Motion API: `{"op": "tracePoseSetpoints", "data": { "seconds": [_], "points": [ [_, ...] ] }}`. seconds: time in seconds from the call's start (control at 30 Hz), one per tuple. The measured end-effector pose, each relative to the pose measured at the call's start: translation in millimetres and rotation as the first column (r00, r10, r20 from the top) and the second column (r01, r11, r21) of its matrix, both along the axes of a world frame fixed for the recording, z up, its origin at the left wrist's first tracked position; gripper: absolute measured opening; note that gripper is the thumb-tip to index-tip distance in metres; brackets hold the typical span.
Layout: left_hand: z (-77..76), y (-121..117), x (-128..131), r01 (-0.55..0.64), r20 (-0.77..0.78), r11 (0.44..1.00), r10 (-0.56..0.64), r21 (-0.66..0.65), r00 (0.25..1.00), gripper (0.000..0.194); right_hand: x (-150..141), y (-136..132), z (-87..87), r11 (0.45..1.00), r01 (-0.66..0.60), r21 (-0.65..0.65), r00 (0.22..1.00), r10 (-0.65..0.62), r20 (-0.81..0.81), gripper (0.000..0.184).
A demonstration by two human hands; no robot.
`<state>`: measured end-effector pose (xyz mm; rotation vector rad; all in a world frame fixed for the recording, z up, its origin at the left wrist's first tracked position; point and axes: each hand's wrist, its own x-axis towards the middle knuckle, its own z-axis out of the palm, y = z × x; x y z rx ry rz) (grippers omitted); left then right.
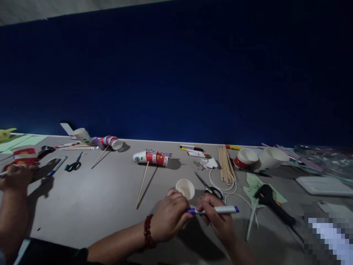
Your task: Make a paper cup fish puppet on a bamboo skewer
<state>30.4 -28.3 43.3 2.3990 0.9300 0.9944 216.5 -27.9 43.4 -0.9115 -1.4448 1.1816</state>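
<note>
A white marker (pixel 226 209) with purple ends lies level between my two hands. My right hand (pixel 217 219) is closed around its barrel, the fingers pinching it near the middle. My left hand (pixel 169 217), with a dark red bead bracelet at the wrist, is closed at the marker's left purple end, thumb and fingertips pressed together there. Just beyond my left hand is a white paper cup (pixel 185 188), its opening facing me and its lower side partly hidden by my fingers. Black-handled scissors (pixel 212 189) lie behind my right hand.
A decorated paper-cup figure on a stick (pixel 154 158) lies ahead. Several wooden sticks (pixel 226 165), white cord (pixel 234 189), paper cups (pixel 271 159) and a black glue gun (pixel 275 206) lie to the right. At far left, another person's hand (pixel 16 176) is by a red cup (pixel 24 154).
</note>
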Motion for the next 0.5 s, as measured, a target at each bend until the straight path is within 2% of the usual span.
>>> {"op": "tracePoseSetpoints", "data": {
  "seconds": [0.13,0.2,0.27,0.33,0.43,0.5],
  "points": [
    [-1.5,3,-2,-0.001,0.002,0.998,0.001,0.064,1.000,0.020,17,7,13.6,0.977,-0.116,0.176,0.971,0.075,0.226,0.037],
    [-5.1,7,-7,-0.043,0.033,0.998,0.042,0.048,0.999,0.021,32,18,18.8,0.970,-0.157,0.184,0.944,0.092,0.318,0.034],
    [-12.3,13,-13,-0.108,0.083,0.994,0.105,0.021,0.991,0.034,49,34,20.2,0.985,-0.078,0.151,0.922,0.013,0.386,0.034],
    [-23.5,21,-18,-0.147,0.125,0.989,0.150,-0.032,0.981,0.051,66,51,16.1,0.990,0.025,0.138,0.850,-0.094,0.518,0.033],
    [-45.8,33,-23,-0.160,0.142,0.977,0.180,-0.143,0.973,0.085,83,72,1.4,0.979,0.079,0.188,0.688,-0.190,0.700,0.028],
    [-60.3,39,-23,-0.134,0.111,0.959,0.166,-0.250,0.980,0.105,87,79,-9.4,0.965,0.036,0.259,0.538,-0.237,0.809,0.026]
  ]
}}
